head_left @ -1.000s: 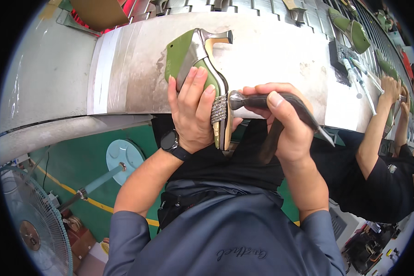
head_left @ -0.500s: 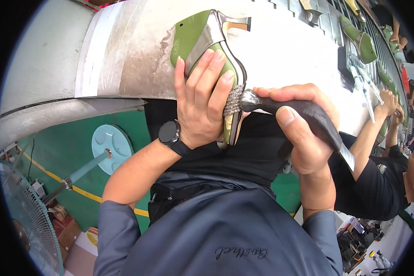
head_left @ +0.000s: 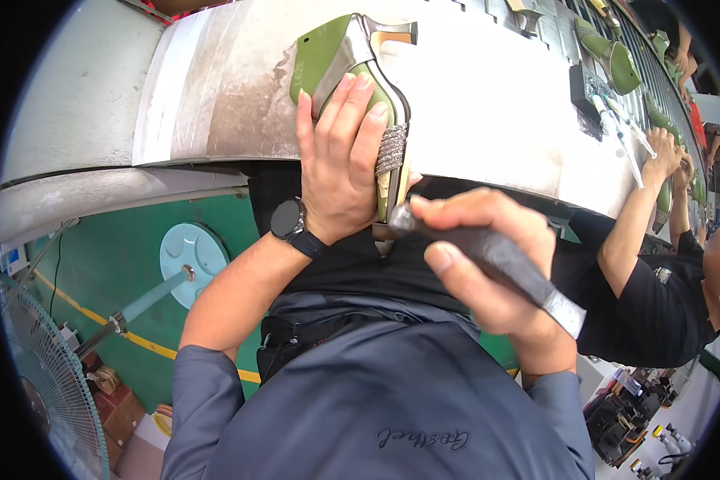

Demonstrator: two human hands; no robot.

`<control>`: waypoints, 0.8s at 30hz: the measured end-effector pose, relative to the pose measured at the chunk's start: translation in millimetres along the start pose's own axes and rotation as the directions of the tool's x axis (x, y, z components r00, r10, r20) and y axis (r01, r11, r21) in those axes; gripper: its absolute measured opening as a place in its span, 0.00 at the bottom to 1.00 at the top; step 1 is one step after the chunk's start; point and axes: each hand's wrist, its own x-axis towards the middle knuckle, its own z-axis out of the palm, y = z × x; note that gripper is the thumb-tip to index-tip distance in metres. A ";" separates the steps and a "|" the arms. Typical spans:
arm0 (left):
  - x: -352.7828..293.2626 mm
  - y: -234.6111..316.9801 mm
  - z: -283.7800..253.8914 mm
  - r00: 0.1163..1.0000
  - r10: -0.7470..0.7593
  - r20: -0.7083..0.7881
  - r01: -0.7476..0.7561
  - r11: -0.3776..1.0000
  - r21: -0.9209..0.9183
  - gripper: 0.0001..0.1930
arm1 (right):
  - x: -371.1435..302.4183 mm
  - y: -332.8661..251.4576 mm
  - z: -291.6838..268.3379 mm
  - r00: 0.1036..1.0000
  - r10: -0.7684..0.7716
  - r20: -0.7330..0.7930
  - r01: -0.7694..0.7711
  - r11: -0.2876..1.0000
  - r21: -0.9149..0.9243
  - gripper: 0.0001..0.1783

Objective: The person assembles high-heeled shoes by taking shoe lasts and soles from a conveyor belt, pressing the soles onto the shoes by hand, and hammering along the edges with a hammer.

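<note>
My left hand (head_left: pixel 338 176) is wrapped over the side of a high-heeled shoe (head_left: pixel 362 50) built on a green shoe last (head_left: pixel 322 53). The heel points away to the right and the toe faces me. A sparkling silver band (head_left: pixel 391 150) crosses the shoe near the toe, just beside my left fingers. In my right hand (head_left: pixel 500 296) is a dark hammer (head_left: pixel 500 258), with a rounded metal face at one end and a flat metal end at the other. Its rounded face is by the toe tip; whether they touch I cannot tell.
A pale worktable (head_left: pixel 488 104) spans the far side. At the right, a co-worker's hands (head_left: pixel 664 156) work near white tubes (head_left: pixel 616 128) and a black box (head_left: pixel 586 92). More green lasts (head_left: pixel 616 60) lie on a slatted conveyor. A fan (head_left: pixel 48 384) stands at lower left.
My right hand and the hammer have moved down and left, from beside the silver band to the toe tip. The shoe and my left hand have shifted slightly left.
</note>
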 end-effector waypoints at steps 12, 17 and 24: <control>-2.6 -5.9 5.4 1.000 0.001 -0.024 -0.001 1.000 -0.003 0.32 | 0.4 6.5 11.4 0.925 0.318 -0.209 -0.185 0.855 0.484 0.15; 1.0 1.1 7.7 0.998 -0.054 -0.029 0.053 0.998 -0.027 0.23 | 28.9 15.9 1.2 0.922 0.312 -0.229 -0.191 0.881 0.433 0.12; -5.1 2.0 7.4 0.995 -0.099 -0.011 0.099 0.995 -0.023 0.18 | 54.6 9.6 -19.6 0.921 0.381 -0.080 -0.314 0.849 0.425 0.12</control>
